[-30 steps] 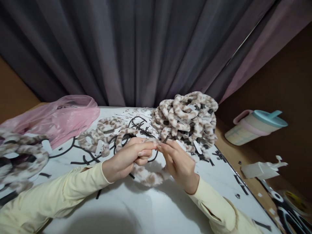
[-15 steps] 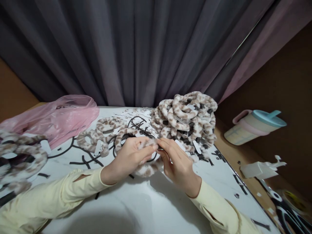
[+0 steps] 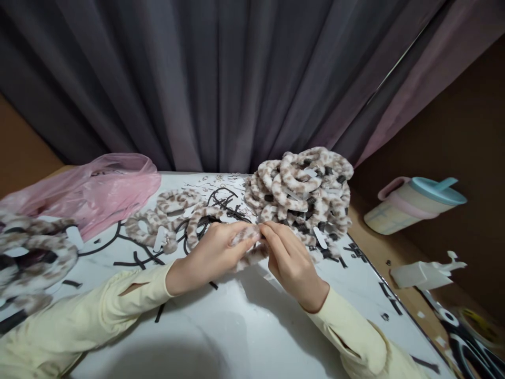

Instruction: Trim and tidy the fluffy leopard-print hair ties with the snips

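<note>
Both hands meet over the white table (image 3: 236,326), fingers closed on one furry ring (image 3: 252,256) with brown spots on white. My left hand (image 3: 215,250) wraps round its fluffy end. The fingertips of my right hand (image 3: 290,258) pinch at the same spot, where the join is hidden by the fingers. Just behind the hands lies another spotted furry piece (image 3: 194,226) among black cords (image 3: 226,202). A big heap of similar furry rings (image 3: 311,184) with white tags and black bands rises beyond my right hand.
More furry rings (image 3: 43,258) lie at the left beside a pink plastic bag (image 3: 118,184). At the right stand a lidded cup (image 3: 406,208) and a white bottle (image 3: 422,275) on its side, with black-handled scissors (image 3: 465,342) nearby. Dark curtains (image 3: 221,79) hang behind the table.
Both hands have shifted slightly right and stay together on the furry ring. The ring's lower loop has swung up and shows less beneath the hands.
</note>
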Tool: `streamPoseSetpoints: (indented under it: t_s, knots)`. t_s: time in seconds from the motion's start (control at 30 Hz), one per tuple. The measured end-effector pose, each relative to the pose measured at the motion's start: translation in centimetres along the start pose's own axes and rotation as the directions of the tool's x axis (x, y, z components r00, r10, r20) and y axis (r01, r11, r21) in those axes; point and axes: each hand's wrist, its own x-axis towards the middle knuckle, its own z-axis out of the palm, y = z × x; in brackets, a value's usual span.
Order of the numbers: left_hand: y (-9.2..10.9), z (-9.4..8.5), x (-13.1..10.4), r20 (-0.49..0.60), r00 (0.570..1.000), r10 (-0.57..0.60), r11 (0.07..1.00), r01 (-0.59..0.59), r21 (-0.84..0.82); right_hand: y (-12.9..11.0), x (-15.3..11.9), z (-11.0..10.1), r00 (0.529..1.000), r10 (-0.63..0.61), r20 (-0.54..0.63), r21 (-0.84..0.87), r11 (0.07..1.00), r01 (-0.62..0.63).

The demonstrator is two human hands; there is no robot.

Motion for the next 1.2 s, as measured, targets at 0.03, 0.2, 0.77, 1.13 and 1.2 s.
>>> streamPoseSetpoints:
  t_s: [0.03, 0.2, 0.77, 1.13, 1.2]
  knots:
    - [0.1, -0.1, 0.1, 0.008, 1.0, -0.011, 1.0, 0.011, -0.016, 0.0, 0.0, 0.0, 1.0, -0.009, 0.001, -0.01, 1.0, 0.009]
    - [0.5, -0.5, 0.6, 0.137, 0.979, -0.153, 0.946, 0.185, -0.266, 0.2, 0.3, -0.3, 1.0, -0.029, 0.009, 0.001, 1.0, 0.029]
    - [0.2, -1.2, 1.3, 0.397, 0.873, -0.283, 0.517, 0.487, -0.704, 1.6, 0.8, -0.6, 0.999, -0.042, -0.028, 0.0, 0.999, 0.042]
    - [-0.2, -1.1, 1.0, 0.44, 0.872, -0.213, 0.661, 0.46, -0.593, 1.7, 0.3, 0.2, 0.995, -0.084, -0.043, 0.013, 0.996, 0.085]
    - [-0.4, -1.2, 1.2, 0.408, 0.895, -0.181, 0.764, 0.389, -0.515, 1.6, 0.3, 0.0, 0.995, -0.097, -0.017, -0.012, 0.995, 0.097]
